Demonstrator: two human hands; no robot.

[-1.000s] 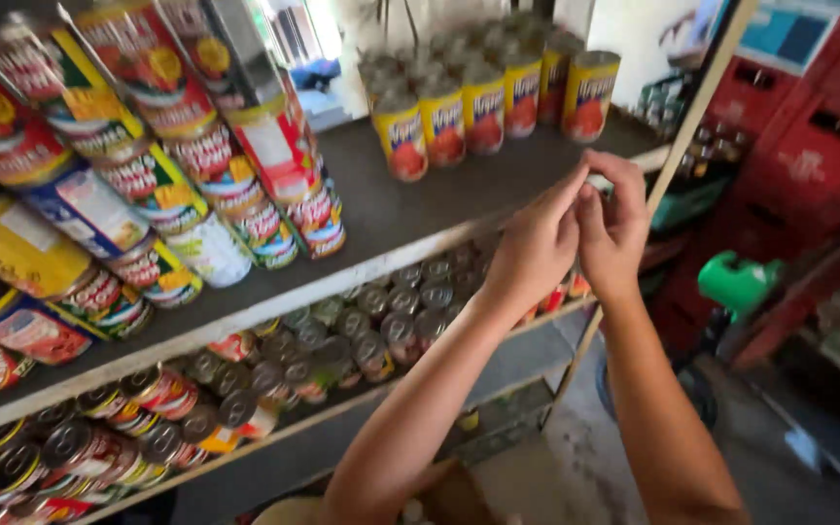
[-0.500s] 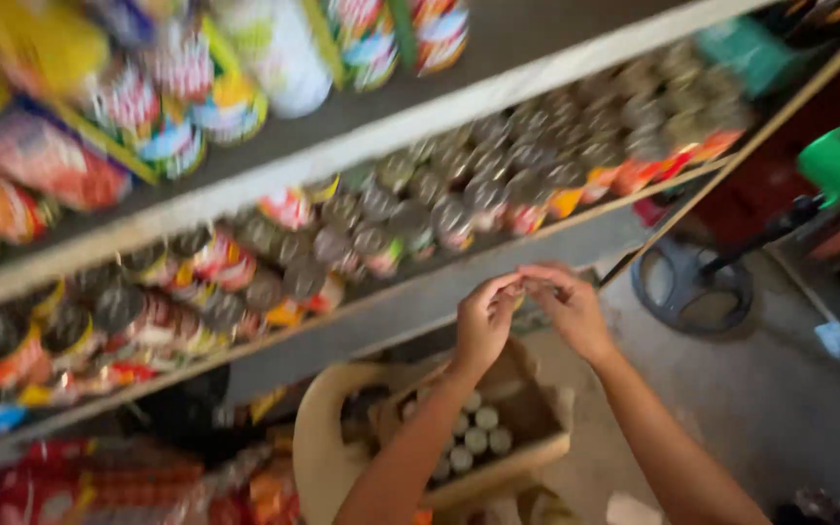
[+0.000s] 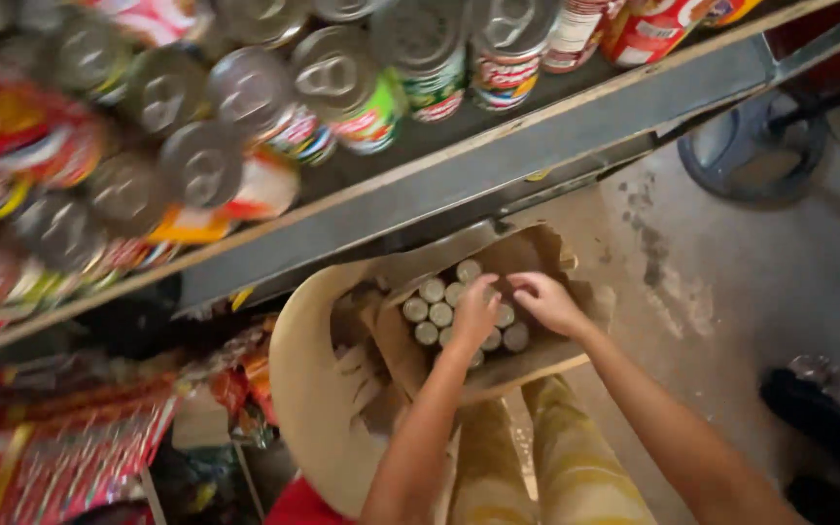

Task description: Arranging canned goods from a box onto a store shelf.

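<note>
1. Head view: both hands reach down into an open cardboard box that sits on a tan plastic chair below the shelf.
2. The left hand lies palm-down on the small cans in the box, fingers curled over their tops; whether it grips one I cannot tell.
3. The right hand rests just beside it on the same cans, fingers bent; any hold is hidden.
4. About ten round silver can tops show in the box, packed upright in close rows; others are covered by the hands.
5. On the wooden shelf above, roughly eight larger tins show pull-tab lids, with red, green, yellow and white labels.
6. At lower left, red-and-yellow packets lie blurred.
7. At upper right, a dark round base stands on the concrete floor.
</note>
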